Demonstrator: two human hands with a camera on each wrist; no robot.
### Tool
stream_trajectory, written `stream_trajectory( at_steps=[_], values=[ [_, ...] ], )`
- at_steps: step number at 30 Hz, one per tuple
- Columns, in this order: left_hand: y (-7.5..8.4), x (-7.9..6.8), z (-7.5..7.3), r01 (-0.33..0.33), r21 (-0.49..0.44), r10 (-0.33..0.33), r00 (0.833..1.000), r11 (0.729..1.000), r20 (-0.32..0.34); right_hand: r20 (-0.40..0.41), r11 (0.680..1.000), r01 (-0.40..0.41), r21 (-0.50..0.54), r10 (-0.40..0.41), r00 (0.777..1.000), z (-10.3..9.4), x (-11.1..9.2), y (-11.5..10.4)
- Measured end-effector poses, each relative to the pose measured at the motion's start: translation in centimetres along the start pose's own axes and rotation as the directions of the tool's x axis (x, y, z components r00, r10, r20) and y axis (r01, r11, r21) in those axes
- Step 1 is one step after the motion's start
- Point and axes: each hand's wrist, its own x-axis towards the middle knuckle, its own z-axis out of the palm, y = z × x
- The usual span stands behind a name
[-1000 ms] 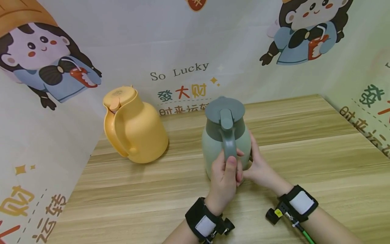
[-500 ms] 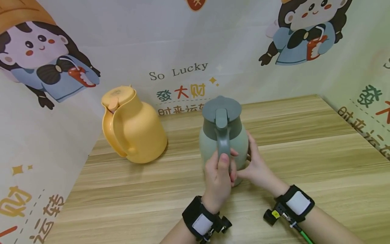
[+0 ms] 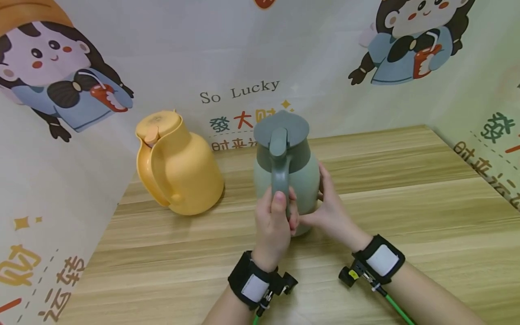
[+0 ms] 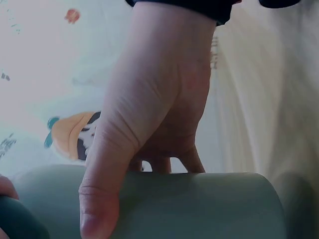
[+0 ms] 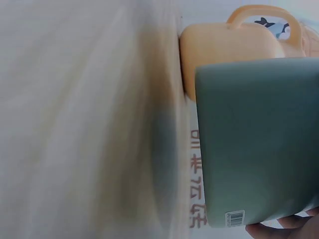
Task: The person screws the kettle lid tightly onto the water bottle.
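Observation:
A grey-green thermos jug (image 3: 284, 176) with a darker grey lid and handle is upright in the middle of the head view. My left hand (image 3: 274, 221) grips its handle, thumb on the near side. Against the right side of the body my right hand (image 3: 331, 214) holds it, with thumb in front and fingers reaching behind. In the left wrist view, the right thumb (image 4: 102, 199) lies across the green body. The right wrist view shows a gap between the jug's base and the tabletop, and a barcode sticker (image 5: 235, 218) near the base.
A yellow thermos jug (image 3: 191, 171) stands on the wooden table (image 3: 162, 266) to the left, its handle towards the front left. A printed cloth backdrop (image 3: 170, 54) rises behind the table and at both sides. Both wrists wear black straps with small cameras.
Both hands have moved the green jug left and slightly up in the head view, nearer the yellow jug. Their hold looks the same. The yellow jug stays in place.

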Motion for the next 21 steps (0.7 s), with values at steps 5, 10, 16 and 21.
stream_trajectory(
  at_steps=[5,10,16,21],
  values=[
    [0.4,1.2,-1.3,-0.027,0.031,0.028,0.999,0.999,-0.021,-0.022,0.999,0.035,0.023,-0.034,0.999,0.9,1.5,-0.7],
    [0.1,2.1,-2.7,-0.011,0.044,0.014,0.998,0.999,-0.061,-0.029,0.999,0.043,0.029,-0.042,0.999,1.9,3.0,-0.8],
    [-0.5,3.7,-4.5,0.034,0.064,-0.027,0.995,0.997,-0.101,-0.022,0.998,0.018,0.062,-0.016,1.000,3.3,5.1,-0.5],
    [-1.0,4.8,-5.8,0.055,0.105,-0.042,0.991,0.993,-0.125,-0.019,0.996,0.005,0.087,-0.004,1.000,4.3,6.6,-0.2]
  ],
)
